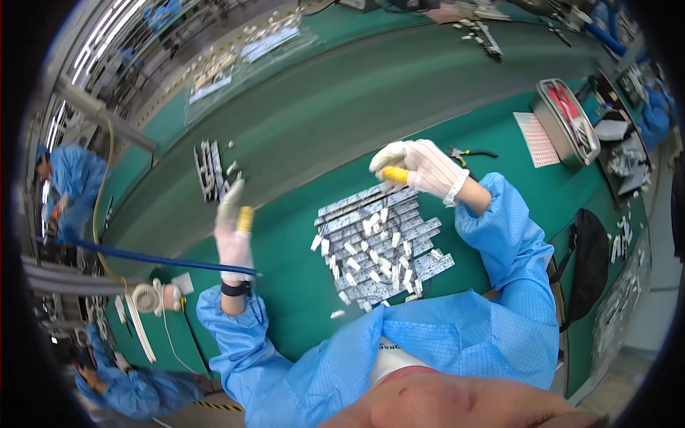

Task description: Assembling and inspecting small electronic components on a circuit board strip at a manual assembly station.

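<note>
White fan (147, 299), on a green worktop (282, 307). Small strip bundle (209, 171), on a grey-green surface (342, 128). Gloved left hand (232, 234): fingers extended, thumb apart, near that bundle; contact cannot be told. Circuit strips (378, 246) with white connectors, massed on the worktop before the torso. Gloved right hand (426, 168): fingers curled at the strips' far edge; whether pinching cannot be told. Pliers (479, 153), just beside it. Metal bin (567, 121) of tools.
</note>
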The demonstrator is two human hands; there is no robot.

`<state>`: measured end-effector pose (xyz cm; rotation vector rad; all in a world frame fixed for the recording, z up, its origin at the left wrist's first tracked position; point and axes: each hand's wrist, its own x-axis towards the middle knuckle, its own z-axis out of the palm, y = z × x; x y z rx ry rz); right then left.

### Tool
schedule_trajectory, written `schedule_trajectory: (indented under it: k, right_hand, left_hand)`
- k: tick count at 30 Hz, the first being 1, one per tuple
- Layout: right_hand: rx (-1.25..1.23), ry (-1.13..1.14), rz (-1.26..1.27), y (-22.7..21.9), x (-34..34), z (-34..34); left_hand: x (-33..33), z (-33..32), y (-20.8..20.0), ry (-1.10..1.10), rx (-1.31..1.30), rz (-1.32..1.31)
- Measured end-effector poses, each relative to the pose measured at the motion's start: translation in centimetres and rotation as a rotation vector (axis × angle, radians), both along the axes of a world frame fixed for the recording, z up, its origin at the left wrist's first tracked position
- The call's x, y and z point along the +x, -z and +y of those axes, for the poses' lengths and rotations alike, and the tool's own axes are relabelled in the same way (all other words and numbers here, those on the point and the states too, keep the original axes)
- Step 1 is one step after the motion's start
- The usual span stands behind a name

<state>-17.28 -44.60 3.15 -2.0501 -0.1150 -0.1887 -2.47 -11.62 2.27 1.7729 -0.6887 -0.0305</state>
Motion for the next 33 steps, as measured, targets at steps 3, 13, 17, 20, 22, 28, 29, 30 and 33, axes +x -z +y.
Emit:
schedule_trajectory:
  k: [3, 13, 17, 20, 22, 28, 29, 30, 33]
  right_hand:
    - [-0.563, 0.074, -0.191, 2.4, 1.7, 0.6]
    - [-0.893, -0.035, 0.045, 4.8, 2.9, 0.4]
    - [-0.779, 0.006, 0.036, 3.9, 2.4, 1.1]
    - [-0.770, -0.009, 0.078, 3.4, 2.2, 1.3]
    - [-0.787, -0.013, 0.095, 3.2, 2.3, 1.4]
    - [-0.787, -0.025, 0.040, 3.8, 2.6, 1.3]
    - [-0.771, -0.015, 0.010, 3.9, 2.6, 1.4]
    - [-0.741, -0.021, -0.062, 4.3, 2.7, 1.2]
    - [-0.729, -0.033, -0.127, 4.8, 2.4, 1.1]
  left_hand:
    - [-4.2, 0.0, -0.3, 0.202, 0.039, 0.159]
    - [-5.7, -0.5, -0.3, 0.339, 0.073, 0.255]
    - [-3.0, 0.6, -0.5, 0.198, 0.219, 0.048]
    - [2.5, 3.5, 2.7, -0.094, 0.543, -0.387]
    - [6.8, 6.6, 6.3, -0.279, 0.717, -0.401]
    - [10.1, 9.3, 9.0, -0.368, 0.558, -0.367]
    - [9.5, 8.7, 8.3, -0.373, 0.510, -0.268]
    - [9.2, 8.7, 8.7, -0.391, 0.483, -0.345]
    - [6.8, 6.4, 6.4, -0.357, 0.620, -0.518]
